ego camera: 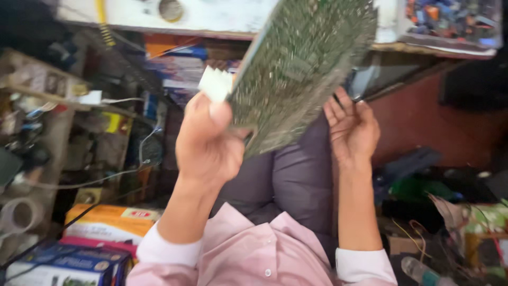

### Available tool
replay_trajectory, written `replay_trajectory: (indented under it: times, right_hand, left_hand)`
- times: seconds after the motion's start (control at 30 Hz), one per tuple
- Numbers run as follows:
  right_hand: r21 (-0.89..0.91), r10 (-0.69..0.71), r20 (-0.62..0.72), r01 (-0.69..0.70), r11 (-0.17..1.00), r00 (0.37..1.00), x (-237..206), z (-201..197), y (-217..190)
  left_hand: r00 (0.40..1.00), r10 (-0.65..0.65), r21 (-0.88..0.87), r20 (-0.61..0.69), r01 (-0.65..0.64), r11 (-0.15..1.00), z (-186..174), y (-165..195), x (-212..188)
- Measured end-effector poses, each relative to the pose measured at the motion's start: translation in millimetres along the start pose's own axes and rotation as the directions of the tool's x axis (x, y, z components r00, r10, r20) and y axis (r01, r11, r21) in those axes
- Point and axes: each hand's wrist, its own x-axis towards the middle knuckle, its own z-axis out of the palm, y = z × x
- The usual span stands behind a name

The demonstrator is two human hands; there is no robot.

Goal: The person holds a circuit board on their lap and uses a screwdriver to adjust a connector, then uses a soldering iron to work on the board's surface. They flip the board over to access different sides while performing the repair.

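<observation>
We see the left hand raised in front of the chest, its grip clamped on the lower edge of a green circuit board, thumb pressed against the near face. The board tilts upward and away, its solder side turned toward us, and it reaches almost to the top of the view. A small white connector sits at the board's left corner, just above the thumb. The right hand is held open beside the board's right edge, palm facing the board and fingers spread apart; motion blur leaves us unsure whether the fingertips touch the edge, but they appear to be just beside it rather than gripping. Both wrists come out of pink shirt cuffs, and grey-purple trousers show below the board, between the two forearms. Behind the board runs a white surface, with a tray of small coloured parts at the upper right. To the left stands a cluttered shelf with cables, and a roll of tape lies lower down. An orange box and blue boxes sit near the left elbow.
</observation>
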Motion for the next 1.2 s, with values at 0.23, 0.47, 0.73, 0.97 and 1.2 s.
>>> replay_trajectory:
  times: [0.23,0.47,0.73,0.97,1.2]
  right_hand:
    - [0.023,-0.041,0.073,0.039,0.999,0.997,16,29,1]
    - [-0.147,-0.173,0.114,0.189,0.971,0.978,26,73,-8]
    - [-0.301,-0.578,0.260,0.634,0.713,0.774,-14,86,9]
    - [-0.279,-0.124,0.470,0.281,0.919,0.874,-70,169,51]
    - [-0.398,-0.067,0.495,0.295,0.869,0.866,-64,229,81]
  left_hand:
    - [0.992,0.051,-0.286,-0.114,-0.082,0.955,-65,27,32]
    - [0.971,0.098,-0.434,-0.216,-0.186,0.881,-104,27,54]
    - [0.981,0.118,-0.475,-0.155,-0.179,0.861,-117,20,54]
    - [0.977,0.160,-0.466,-0.143,-0.209,0.860,-101,20,51]
    - [0.960,0.242,-0.410,-0.139,-0.278,0.869,-96,22,45]
